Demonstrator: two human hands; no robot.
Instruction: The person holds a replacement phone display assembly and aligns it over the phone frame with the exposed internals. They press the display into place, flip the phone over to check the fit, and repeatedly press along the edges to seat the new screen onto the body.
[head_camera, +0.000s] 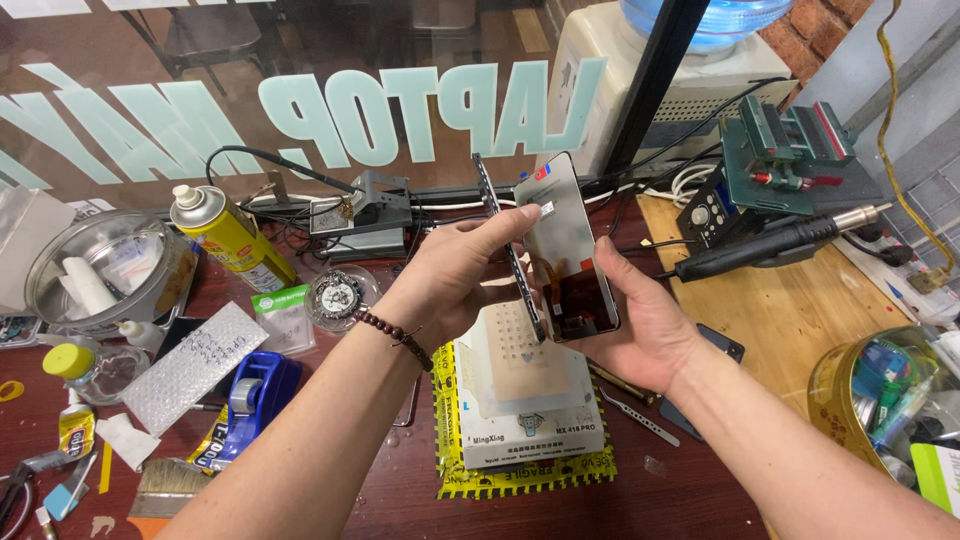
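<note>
My left hand, with a bead bracelet on the wrist, grips a thin dark phone frame held edge-on, fingers wrapped over its top. Right beside it, my right hand holds a separated phone screen panel upright, its glossy dark inner face toward me, thumb on its right edge. Frame and screen stand close together, nearly touching at the bottom, above a white heating pad.
A yellow spray can, glass bowls, blue tape dispenser, bubble wrap and tweezers lie on the dark table. A hot-air tool, green clamp fixture and a jar stand at right.
</note>
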